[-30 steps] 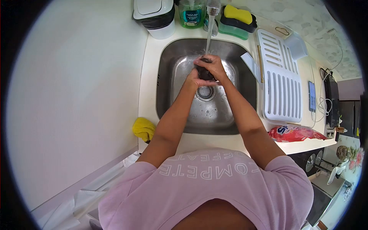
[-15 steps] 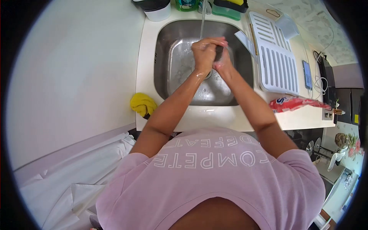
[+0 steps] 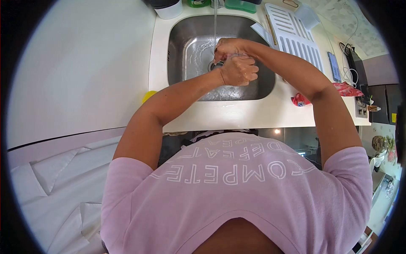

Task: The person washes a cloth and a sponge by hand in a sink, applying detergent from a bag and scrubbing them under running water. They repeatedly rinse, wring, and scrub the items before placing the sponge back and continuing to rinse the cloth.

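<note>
Over the steel sink (image 3: pixel 179 55), my left hand (image 3: pixel 240 71) is closed in a wet fist, its knuckles turned to the right. My right hand (image 3: pixel 230 47) lies against it on the far side, fingers curled downward and closed. Between the two hands there is a little foam; whatever they grip is hidden. A thin stream of water (image 3: pixel 215 25) runs down beside my right hand's fingers. Part of the dark drain (image 3: pixel 218 64) shows just left of the hands.
A white slotted dish rack (image 3: pixel 292 34) stands on the counter right of the sink, a phone (image 3: pixel 333 67) beyond it. A red packet (image 3: pixel 301 100) lies partly behind my right forearm. A yellow cloth (image 3: pixel 149 96) is at the left. Bottles and containers line the back.
My hands have turned from palms pressed around a dark thing to two stacked fists. Both elbows have spread outward, and the dark thing is no longer visible. The view has shifted slightly.
</note>
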Demonstrator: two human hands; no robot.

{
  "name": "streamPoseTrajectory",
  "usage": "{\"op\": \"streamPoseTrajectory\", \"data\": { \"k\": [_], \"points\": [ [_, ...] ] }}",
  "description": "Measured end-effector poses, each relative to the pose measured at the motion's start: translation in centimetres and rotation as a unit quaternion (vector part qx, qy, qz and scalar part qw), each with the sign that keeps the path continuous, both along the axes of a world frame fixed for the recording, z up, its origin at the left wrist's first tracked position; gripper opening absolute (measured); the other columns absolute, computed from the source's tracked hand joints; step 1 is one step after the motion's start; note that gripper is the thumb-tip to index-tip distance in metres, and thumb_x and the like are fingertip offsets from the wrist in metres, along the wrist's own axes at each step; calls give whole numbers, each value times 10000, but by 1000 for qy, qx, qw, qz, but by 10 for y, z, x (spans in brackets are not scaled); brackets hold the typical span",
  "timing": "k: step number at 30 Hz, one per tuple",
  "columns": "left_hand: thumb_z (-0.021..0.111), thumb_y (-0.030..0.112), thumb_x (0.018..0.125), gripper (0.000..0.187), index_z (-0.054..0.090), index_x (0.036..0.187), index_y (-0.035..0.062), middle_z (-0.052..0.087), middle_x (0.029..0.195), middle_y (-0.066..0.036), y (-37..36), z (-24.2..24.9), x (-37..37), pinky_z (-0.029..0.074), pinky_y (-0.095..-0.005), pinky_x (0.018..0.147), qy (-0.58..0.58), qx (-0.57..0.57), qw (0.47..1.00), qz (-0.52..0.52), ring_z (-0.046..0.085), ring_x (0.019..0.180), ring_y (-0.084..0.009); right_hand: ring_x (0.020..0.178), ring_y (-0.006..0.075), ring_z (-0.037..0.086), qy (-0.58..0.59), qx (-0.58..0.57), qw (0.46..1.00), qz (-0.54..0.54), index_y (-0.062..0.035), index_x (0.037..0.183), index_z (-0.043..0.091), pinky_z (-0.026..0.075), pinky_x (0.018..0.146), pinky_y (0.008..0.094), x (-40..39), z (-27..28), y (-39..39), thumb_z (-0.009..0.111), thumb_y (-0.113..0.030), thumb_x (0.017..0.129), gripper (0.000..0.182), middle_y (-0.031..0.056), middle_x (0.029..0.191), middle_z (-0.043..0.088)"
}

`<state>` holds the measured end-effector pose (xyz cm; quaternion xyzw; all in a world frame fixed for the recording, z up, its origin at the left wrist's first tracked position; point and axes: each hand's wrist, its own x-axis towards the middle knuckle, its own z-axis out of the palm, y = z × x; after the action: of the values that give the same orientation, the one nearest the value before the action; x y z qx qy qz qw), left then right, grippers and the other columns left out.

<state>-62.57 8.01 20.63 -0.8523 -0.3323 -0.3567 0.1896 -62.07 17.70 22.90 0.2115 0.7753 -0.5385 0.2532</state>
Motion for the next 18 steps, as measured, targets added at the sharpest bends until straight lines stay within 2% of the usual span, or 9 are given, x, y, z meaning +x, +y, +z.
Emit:
{"op": "streamPoseTrajectory", "data": {
  "k": [5,9,11,12,13,14,15,17,18],
  "points": [
    [553,172,595,79,518,554,115,497,660,-14,12,-19,-10,459,-287,571,108,-62,991,47,534,696,-148,501,164,460,41,217,975,22,23,533,529,381,484,328,-4,8,-7,613,-129,594,184,94,545,530],
    [536,172,651,87,576,611,106,555,746,-42,26,-32,-12,467,-302,597,239,-179,944,144,557,761,-178,481,184,487,110,267,956,54,5,541,526,389,455,331,-16,-26,4,593,-114,560,138,103,528,522],
    [534,161,636,109,615,660,92,586,817,-56,38,-37,-14,465,-334,662,281,-296,901,150,553,834,-223,626,298,581,208,392,894,56,14,610,566,461,580,371,-20,-42,5,583,-130,584,148,197,680,581],
    [534,161,636,109,615,660,92,586,817,-56,41,-46,-17,465,-334,662,282,-293,901,153,553,834,-223,754,345,582,178,393,901,55,9,680,605,470,676,382,-23,-46,7,587,-155,597,184,227,812,585],
    [528,165,647,119,605,669,75,589,839,-78,40,-56,-20,451,-361,708,39,-339,931,128,550,864,-233,754,345,582,182,396,899,56,9,680,605,470,676,382,-27,-49,9,587,-155,597,184,227,812,585],
    [523,169,658,132,594,679,59,591,862,-100,39,-66,-24,436,-388,754,-206,-364,904,94,548,894,-244,728,354,586,180,410,893,43,22,671,607,478,656,381,-32,-58,13,580,-161,621,192,218,765,592],
    [523,169,658,132,594,679,59,591,862,-100,40,-69,-32,436,-388,754,-200,-358,907,96,548,894,-244,701,363,590,179,427,886,28,35,662,608,486,635,380,-38,-68,22,572,-167,644,207,208,718,599],
    [509,115,696,99,580,726,51,576,868,-92,39,-74,-50,400,-384,788,141,-195,964,114,521,898,-245,728,375,587,173,413,894,28,46,684,616,475,647,401,-44,-82,49,591,-258,680,305,230,714,588],
    [509,115,696,99,580,726,51,576,868,-92,39,-75,-56,400,-384,788,146,-189,964,117,521,898,-245,723,377,586,169,385,903,-88,44,674,617,470,647,402,-41,-84,60,600,-306,687,350,231,703,585]
  ]
}}
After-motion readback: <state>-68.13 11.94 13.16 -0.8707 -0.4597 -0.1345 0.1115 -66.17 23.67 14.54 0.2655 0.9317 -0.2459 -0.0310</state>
